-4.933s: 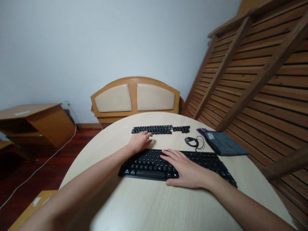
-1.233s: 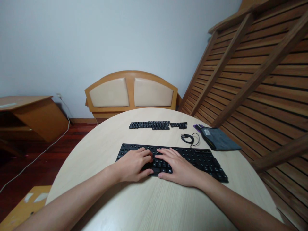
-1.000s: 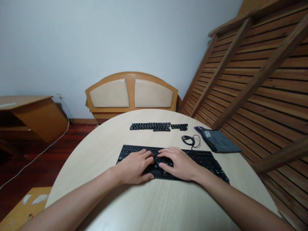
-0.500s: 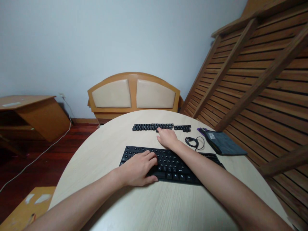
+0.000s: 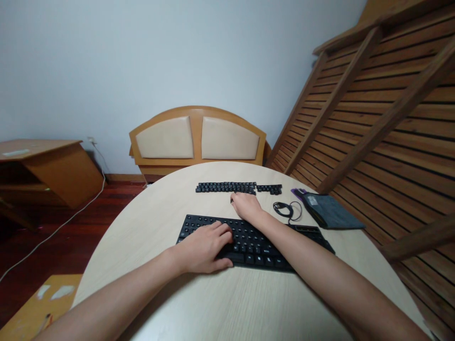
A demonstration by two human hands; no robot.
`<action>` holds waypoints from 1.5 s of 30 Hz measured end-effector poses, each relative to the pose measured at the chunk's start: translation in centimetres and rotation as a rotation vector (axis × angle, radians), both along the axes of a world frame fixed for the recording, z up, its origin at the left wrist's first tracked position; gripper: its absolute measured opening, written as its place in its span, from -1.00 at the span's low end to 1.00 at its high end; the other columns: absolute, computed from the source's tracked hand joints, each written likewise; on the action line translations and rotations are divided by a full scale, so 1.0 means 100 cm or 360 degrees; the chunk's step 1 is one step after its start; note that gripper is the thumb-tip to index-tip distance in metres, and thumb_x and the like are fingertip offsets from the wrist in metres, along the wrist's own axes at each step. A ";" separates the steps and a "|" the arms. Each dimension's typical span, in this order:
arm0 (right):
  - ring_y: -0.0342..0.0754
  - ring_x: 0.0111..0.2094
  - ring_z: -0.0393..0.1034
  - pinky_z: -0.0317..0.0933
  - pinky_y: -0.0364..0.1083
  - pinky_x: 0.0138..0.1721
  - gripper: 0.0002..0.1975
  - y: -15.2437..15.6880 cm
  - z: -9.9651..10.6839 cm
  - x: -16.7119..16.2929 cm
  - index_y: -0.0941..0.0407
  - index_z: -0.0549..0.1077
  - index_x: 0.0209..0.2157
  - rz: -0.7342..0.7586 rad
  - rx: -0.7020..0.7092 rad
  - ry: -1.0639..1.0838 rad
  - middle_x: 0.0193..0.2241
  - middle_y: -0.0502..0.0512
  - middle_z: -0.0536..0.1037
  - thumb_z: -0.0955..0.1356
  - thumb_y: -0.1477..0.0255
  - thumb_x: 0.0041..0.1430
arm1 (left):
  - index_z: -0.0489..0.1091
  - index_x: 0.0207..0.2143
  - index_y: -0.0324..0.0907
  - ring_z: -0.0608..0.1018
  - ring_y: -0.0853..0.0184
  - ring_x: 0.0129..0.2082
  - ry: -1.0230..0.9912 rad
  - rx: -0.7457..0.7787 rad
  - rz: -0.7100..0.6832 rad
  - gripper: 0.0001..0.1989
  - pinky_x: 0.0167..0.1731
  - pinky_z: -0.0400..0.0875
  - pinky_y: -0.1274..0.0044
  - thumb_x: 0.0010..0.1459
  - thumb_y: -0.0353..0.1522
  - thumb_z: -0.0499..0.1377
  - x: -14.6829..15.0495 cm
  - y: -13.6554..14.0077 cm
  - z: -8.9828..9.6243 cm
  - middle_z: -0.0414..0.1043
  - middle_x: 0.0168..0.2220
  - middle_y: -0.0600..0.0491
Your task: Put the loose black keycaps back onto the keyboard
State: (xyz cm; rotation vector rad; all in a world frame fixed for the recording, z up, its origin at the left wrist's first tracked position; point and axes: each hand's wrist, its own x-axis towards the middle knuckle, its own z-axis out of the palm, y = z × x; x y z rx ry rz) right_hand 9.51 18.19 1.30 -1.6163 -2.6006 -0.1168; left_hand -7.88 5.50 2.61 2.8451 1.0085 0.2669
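Observation:
A black keyboard [image 5: 249, 239] lies on the round table with many of its keycaps off. My left hand [image 5: 208, 244] grips its left part, fingers bent over the keys and thumb along the near edge. Beyond the keyboard, my right hand [image 5: 246, 205] pinches a small black keycap [image 5: 232, 201] between thumb and fingertips, just above the tabletop. Past that hand lie rows of loose black keycaps [image 5: 213, 187], and a smaller group of keycaps [image 5: 269, 188] sits to their right. My right forearm crosses over the keyboard and hides part of it.
A coiled black cable [image 5: 284, 208] lies behind the keyboard. Near the right edge of the pale round table [image 5: 142, 246] rests a grey folded cloth or pouch [image 5: 332, 210] with something purple beside it. A slatted wooden panel [image 5: 355, 118] leans at the right.
My right hand has drawn back slightly from the rows of loose keycaps toward the keyboard, with a keycap between its fingers. My left hand has stayed in place.

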 end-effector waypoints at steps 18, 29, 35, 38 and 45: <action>-0.04 -0.33 0.51 0.23 -0.15 -0.33 -0.77 -0.078 0.054 0.046 0.13 0.63 -0.18 0.0502 -0.0838 0.0406 -0.30 0.10 0.67 0.34 0.38 0.23 | 0.42 -0.04 -0.20 0.52 0.14 -0.10 -0.0085 -0.0030 -0.0189 -0.60 -0.09 0.46 0.35 0.23 -0.09 0.23 -0.014 0.011 -0.001 0.45 -0.06 -0.08; -0.05 -0.31 0.52 0.24 -0.17 -0.31 -0.74 -0.079 0.053 0.044 0.08 0.64 -0.16 0.0533 -0.0900 0.0309 -0.26 0.07 0.69 0.35 0.36 0.20 | 0.43 -0.06 -0.20 0.53 0.14 -0.10 -0.0079 -0.0007 -0.0197 -0.61 -0.08 0.46 0.36 0.22 -0.10 0.24 -0.014 0.012 -0.003 0.46 -0.05 -0.09; -0.02 -0.27 0.53 0.23 -0.15 -0.30 -0.79 -0.083 0.053 0.041 0.04 0.63 -0.20 0.0501 -0.0763 0.0219 -0.27 0.06 0.68 0.38 0.32 0.18 | 0.43 -0.06 -0.20 0.52 0.13 -0.09 -0.0072 -0.0002 -0.0193 -0.61 -0.08 0.46 0.34 0.23 -0.10 0.22 -0.013 0.012 -0.003 0.45 -0.04 -0.10; 0.01 -0.23 0.53 0.23 -0.13 -0.28 -0.81 -0.085 0.055 0.040 0.04 0.62 -0.21 0.0455 -0.0703 0.0182 -0.25 0.07 0.68 0.38 0.32 0.18 | 0.44 -0.06 -0.20 0.52 0.13 -0.09 -0.0072 -0.0008 -0.0193 -0.61 -0.08 0.46 0.34 0.24 -0.10 0.21 -0.013 0.012 -0.002 0.45 -0.04 -0.10; 0.03 -0.22 0.53 0.22 -0.12 -0.27 -0.82 -0.088 0.057 0.038 0.06 0.60 -0.21 0.0462 -0.0631 0.0117 -0.25 0.10 0.67 0.37 0.37 0.18 | 0.44 -0.06 -0.20 0.52 0.14 -0.10 -0.0097 -0.0003 -0.0201 -0.61 -0.08 0.47 0.34 0.24 -0.09 0.21 -0.014 0.012 -0.003 0.45 -0.04 -0.10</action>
